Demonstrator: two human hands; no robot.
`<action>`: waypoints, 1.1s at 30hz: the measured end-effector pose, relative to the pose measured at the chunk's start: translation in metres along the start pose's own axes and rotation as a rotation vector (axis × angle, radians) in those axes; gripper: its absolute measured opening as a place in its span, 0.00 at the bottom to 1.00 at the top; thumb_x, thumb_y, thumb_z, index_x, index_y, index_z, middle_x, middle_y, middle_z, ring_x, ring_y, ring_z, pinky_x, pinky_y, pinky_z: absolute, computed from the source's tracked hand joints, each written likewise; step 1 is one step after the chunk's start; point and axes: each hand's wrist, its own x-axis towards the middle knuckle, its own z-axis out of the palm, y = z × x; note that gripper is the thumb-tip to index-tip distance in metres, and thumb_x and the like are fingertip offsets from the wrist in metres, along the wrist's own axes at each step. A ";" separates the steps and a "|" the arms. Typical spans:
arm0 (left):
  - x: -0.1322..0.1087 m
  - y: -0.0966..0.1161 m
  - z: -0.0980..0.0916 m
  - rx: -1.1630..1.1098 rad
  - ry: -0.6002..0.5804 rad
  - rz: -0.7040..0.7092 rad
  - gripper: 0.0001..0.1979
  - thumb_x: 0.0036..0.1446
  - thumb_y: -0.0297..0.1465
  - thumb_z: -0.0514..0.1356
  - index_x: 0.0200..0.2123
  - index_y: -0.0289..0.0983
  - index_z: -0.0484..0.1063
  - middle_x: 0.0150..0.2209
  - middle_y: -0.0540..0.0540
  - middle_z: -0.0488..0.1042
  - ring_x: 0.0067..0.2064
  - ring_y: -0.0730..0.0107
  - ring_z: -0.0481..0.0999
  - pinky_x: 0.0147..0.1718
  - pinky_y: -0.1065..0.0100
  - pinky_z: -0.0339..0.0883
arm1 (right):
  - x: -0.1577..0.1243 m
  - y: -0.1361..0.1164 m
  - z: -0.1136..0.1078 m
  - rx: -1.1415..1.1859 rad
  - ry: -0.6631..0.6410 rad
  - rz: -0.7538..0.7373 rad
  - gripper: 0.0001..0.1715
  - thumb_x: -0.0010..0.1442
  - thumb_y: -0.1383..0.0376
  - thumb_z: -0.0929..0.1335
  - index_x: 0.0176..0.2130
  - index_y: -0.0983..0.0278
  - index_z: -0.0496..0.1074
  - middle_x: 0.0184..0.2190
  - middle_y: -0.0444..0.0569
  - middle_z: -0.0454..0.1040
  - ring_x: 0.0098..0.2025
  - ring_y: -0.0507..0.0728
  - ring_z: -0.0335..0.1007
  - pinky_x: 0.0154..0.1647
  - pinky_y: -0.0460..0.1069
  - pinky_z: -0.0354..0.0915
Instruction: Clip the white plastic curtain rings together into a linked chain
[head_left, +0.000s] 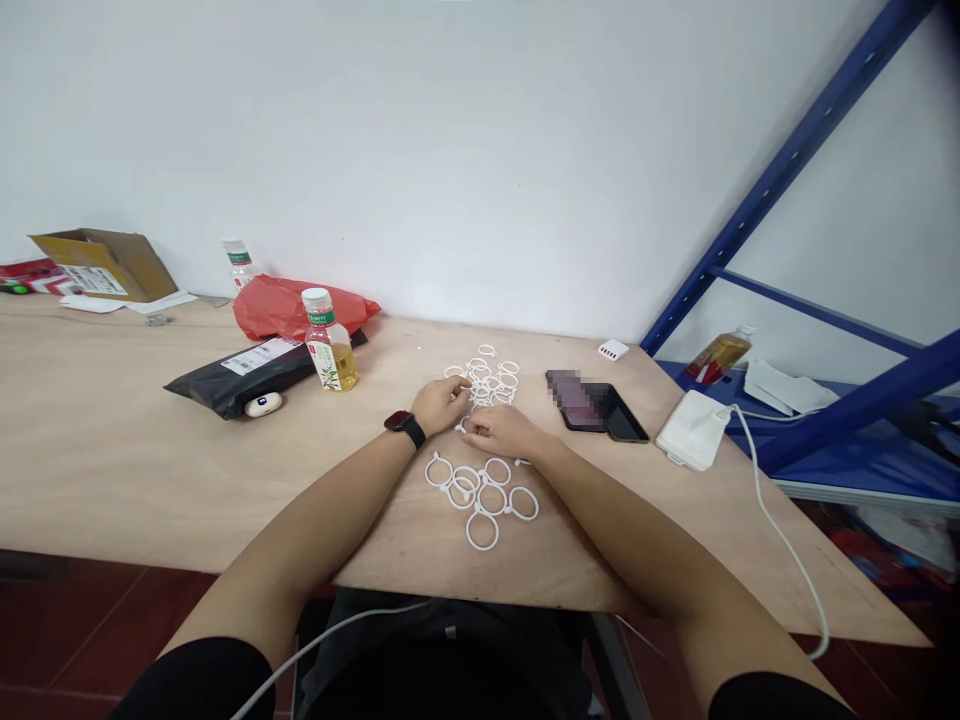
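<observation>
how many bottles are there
3: one bottle in front of the red bag, another bottle behind it, a third bottle by the blue rack. Others may be hidden.

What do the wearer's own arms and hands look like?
Left hand and right hand: both bare, no gloves. Left wrist: a watch with a dark, reddish-edged case and a black band. Right wrist: nothing visible on it. Left sleeve and right sleeve: both black and short, forearms uncovered. No markings readable.

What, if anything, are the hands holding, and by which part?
It cannot be told: the left hand and the right hand are at the white rings, but no hold shows clearly.
</observation>
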 end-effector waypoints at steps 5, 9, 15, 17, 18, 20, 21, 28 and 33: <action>0.001 -0.001 -0.001 -0.024 0.075 0.151 0.10 0.61 0.29 0.55 0.39 0.36 0.76 0.39 0.45 0.77 0.39 0.68 0.75 0.43 0.66 0.68 | -0.001 0.008 0.001 -0.003 0.182 0.199 0.07 0.61 0.63 0.65 0.31 0.62 0.69 0.25 0.44 0.73 0.28 0.53 0.64 0.31 0.46 0.53; -0.002 0.005 -0.003 -0.044 0.057 0.213 0.12 0.61 0.29 0.54 0.44 0.37 0.76 0.41 0.44 0.76 0.37 0.70 0.74 0.42 0.66 0.69 | -0.003 0.018 -0.003 0.085 0.309 0.285 0.09 0.63 0.62 0.62 0.33 0.61 0.68 0.25 0.43 0.72 0.28 0.53 0.64 0.31 0.46 0.54; -0.005 0.013 -0.002 -0.038 0.028 0.286 0.15 0.62 0.28 0.54 0.49 0.40 0.76 0.44 0.44 0.77 0.43 0.67 0.76 0.46 0.65 0.70 | -0.005 0.023 -0.002 0.101 0.267 0.240 0.10 0.63 0.62 0.61 0.32 0.61 0.66 0.25 0.43 0.70 0.28 0.54 0.63 0.31 0.47 0.53; -0.005 0.014 -0.001 -0.046 0.014 0.304 0.15 0.62 0.28 0.54 0.49 0.41 0.76 0.44 0.44 0.78 0.45 0.67 0.76 0.47 0.65 0.70 | -0.006 0.023 -0.001 0.098 0.275 0.226 0.10 0.63 0.62 0.60 0.31 0.61 0.65 0.25 0.44 0.70 0.28 0.54 0.63 0.31 0.47 0.54; -0.005 0.014 0.000 -0.052 0.010 0.308 0.15 0.62 0.28 0.54 0.49 0.40 0.76 0.44 0.44 0.78 0.44 0.67 0.76 0.46 0.65 0.70 | -0.006 0.023 0.000 0.095 0.281 0.226 0.10 0.63 0.62 0.60 0.31 0.60 0.65 0.25 0.44 0.70 0.28 0.54 0.63 0.31 0.47 0.54; -0.005 0.015 0.000 -0.057 0.010 0.304 0.15 0.61 0.28 0.54 0.48 0.40 0.76 0.42 0.44 0.79 0.42 0.67 0.77 0.45 0.65 0.70 | -0.007 0.023 0.000 0.089 0.290 0.231 0.11 0.64 0.61 0.59 0.31 0.60 0.64 0.25 0.44 0.69 0.28 0.55 0.62 0.31 0.47 0.53; -0.005 0.016 0.000 -0.055 0.012 0.298 0.15 0.61 0.28 0.55 0.48 0.39 0.76 0.41 0.44 0.79 0.40 0.68 0.76 0.43 0.65 0.70 | -0.007 0.023 0.000 0.093 0.293 0.229 0.11 0.64 0.61 0.59 0.31 0.60 0.63 0.25 0.44 0.69 0.28 0.55 0.62 0.31 0.47 0.53; -0.006 0.019 -0.002 -0.062 0.055 0.234 0.12 0.58 0.28 0.57 0.44 0.37 0.77 0.34 0.47 0.78 0.32 0.72 0.73 0.36 0.69 0.69 | -0.005 0.021 -0.003 0.154 0.303 0.202 0.12 0.67 0.61 0.57 0.36 0.60 0.64 0.29 0.45 0.71 0.30 0.55 0.65 0.33 0.47 0.57; -0.005 0.015 0.000 -0.060 0.061 0.194 0.11 0.55 0.25 0.59 0.40 0.37 0.78 0.33 0.48 0.78 0.31 0.73 0.73 0.37 0.69 0.68 | -0.005 0.018 -0.003 0.145 0.285 0.208 0.11 0.67 0.62 0.58 0.38 0.61 0.66 0.30 0.45 0.73 0.31 0.55 0.67 0.34 0.48 0.57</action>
